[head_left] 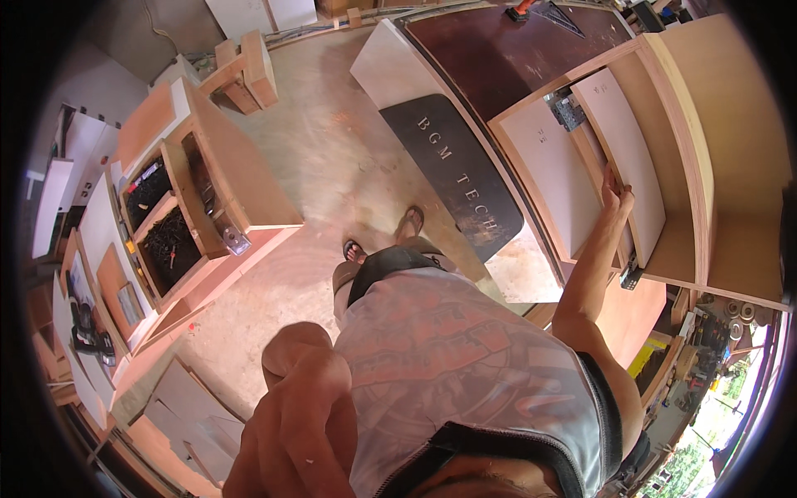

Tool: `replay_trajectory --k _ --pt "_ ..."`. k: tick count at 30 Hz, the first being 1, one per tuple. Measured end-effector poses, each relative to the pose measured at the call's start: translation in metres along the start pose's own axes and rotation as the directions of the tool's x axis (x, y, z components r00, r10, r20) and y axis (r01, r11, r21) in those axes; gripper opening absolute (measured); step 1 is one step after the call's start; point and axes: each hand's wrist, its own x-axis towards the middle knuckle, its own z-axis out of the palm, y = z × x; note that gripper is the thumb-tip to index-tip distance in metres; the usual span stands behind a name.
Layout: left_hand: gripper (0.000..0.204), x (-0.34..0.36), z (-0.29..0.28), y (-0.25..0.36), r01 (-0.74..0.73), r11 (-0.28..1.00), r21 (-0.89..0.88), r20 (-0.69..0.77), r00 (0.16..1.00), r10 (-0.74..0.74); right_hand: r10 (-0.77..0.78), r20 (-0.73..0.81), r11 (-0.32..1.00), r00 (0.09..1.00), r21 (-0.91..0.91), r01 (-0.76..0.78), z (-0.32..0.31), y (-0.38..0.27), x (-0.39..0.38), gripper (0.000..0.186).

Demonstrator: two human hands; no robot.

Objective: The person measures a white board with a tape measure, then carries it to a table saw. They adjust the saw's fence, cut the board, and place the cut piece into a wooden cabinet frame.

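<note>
My right hand (614, 192) reaches out to the right, its fingers closed over the wooden edge of a white panel (627, 137) in an open cabinet (706, 158). Beside that panel lies a wider white board (544, 153) framed by wooden strips, with small pencil marks on it. A metal drawer slide (631, 275) shows near the panel's lower end. My left arm is folded up at the lower left, and my left hand (311, 398) is close to the camera. Its fingers cannot be made out, nor whether they hold anything.
A dark brown tabletop (490, 50) carries an orange-handled tool (521, 10). Below it lies a dark mat (448, 166) with lettering. On the left, a wooden unit (249, 183) has compartments of black screws (170, 241), with a cordless drill (87, 332) nearby. Boards (187, 407) lean at lower left.
</note>
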Motion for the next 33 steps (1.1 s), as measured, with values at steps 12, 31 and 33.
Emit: replay_trajectory --k 12,31,33 --pt "0.047 0.004 -0.005 0.034 0.215 0.977 0.007 0.045 0.976 -0.215 -0.014 -0.043 1.000 0.999 -0.002 0.014 -0.009 -0.018 0.039 0.047" --pt "0.029 -0.285 -0.170 0.097 0.593 -0.687 0.419 -0.904 0.202 -0.376 -0.057 0.164 0.823 0.985 -0.550 0.139 0.007 0.110 -0.079 0.066" --pt "0.035 -0.363 -0.154 0.175 0.450 -0.862 0.232 -0.973 0.114 -0.202 -0.080 0.116 0.695 0.990 -0.706 0.139 -0.001 0.162 -0.123 0.057"
